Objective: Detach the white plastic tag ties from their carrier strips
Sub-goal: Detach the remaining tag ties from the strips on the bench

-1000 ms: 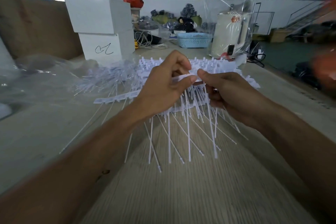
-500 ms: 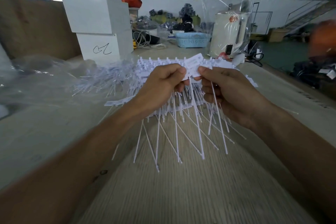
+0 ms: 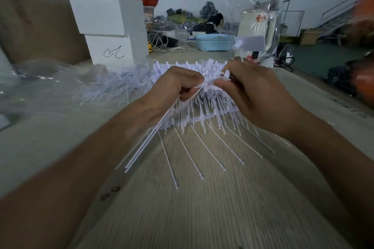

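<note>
My left hand is closed around a bunch of white tag ties whose thin stems slant down to the left over the table. My right hand pinches the white carrier strip between thumb and forefinger, right beside the left fingers. More ties fan out below the hands, their stems pointing towards me. A stack of strips with ties attached lies on the table behind the hands. A blurred white piece shows in the air above my right hand.
A heap of loose ties lies to the left, next to crumpled clear plastic. Two white boxes stand behind it. A blue basket and a clear-wrapped white object stand at the table's far end.
The ties in my left hand have swung from hanging straight down to slanting left. Both hands have closed tighter together. A white piece now shows above my right hand.
</note>
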A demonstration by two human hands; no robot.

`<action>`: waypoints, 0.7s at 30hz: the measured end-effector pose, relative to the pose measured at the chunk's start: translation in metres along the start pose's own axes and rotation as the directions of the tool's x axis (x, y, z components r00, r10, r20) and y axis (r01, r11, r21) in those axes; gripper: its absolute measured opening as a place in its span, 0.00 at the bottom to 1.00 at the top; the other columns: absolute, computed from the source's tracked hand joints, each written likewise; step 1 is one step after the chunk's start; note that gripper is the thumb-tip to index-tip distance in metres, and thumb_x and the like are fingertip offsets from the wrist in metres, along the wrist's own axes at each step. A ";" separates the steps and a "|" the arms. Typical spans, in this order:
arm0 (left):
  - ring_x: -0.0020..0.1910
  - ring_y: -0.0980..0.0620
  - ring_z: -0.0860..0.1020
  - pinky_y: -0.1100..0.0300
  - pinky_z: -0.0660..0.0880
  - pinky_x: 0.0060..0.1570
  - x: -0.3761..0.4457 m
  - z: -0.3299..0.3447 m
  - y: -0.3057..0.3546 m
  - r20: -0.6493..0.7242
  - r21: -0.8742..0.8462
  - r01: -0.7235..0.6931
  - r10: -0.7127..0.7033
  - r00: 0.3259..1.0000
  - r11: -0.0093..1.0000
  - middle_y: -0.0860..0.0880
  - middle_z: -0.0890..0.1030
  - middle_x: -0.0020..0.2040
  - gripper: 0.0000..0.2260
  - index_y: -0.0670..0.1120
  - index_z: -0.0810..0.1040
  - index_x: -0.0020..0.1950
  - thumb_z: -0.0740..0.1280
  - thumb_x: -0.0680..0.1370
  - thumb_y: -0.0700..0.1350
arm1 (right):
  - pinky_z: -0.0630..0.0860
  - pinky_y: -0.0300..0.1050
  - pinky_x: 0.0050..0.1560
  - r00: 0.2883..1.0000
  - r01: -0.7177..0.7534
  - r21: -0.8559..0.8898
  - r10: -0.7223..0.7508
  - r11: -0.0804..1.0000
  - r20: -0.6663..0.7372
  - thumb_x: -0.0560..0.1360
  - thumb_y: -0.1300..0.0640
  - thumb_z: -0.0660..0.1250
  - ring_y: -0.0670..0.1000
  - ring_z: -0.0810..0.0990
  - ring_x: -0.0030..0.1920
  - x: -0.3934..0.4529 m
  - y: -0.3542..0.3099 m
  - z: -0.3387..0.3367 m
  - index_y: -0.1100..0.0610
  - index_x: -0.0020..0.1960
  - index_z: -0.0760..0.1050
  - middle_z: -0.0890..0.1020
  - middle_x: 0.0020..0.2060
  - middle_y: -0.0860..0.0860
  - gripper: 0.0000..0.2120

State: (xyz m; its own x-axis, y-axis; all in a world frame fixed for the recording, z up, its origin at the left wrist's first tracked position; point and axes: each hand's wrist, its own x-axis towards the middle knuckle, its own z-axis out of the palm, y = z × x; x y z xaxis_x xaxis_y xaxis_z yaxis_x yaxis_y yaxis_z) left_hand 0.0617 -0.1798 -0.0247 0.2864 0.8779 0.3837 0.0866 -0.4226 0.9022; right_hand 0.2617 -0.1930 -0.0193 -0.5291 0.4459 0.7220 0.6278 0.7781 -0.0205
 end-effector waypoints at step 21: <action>0.27 0.59 0.70 0.71 0.71 0.35 0.005 -0.015 -0.013 -0.090 0.125 -0.027 0.038 0.995 0.992 0.51 0.70 0.28 0.18 0.44 0.71 0.31 0.62 0.82 0.35 | 0.58 0.41 0.24 0.829 -0.469 0.673 0.549 0.572 0.112 0.86 0.51 0.55 0.48 0.58 0.27 -0.003 0.030 -0.001 0.60 0.50 0.69 0.63 0.27 0.48 0.13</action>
State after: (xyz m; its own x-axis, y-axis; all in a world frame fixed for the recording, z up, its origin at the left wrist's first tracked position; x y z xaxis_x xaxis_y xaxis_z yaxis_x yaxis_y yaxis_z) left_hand 0.0478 -0.1663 -0.0313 0.2022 0.8778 0.4342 0.1972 -0.4708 0.8599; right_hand 0.2822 -0.1711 -0.0214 -0.1577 0.8457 0.5099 0.2233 0.5335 -0.8158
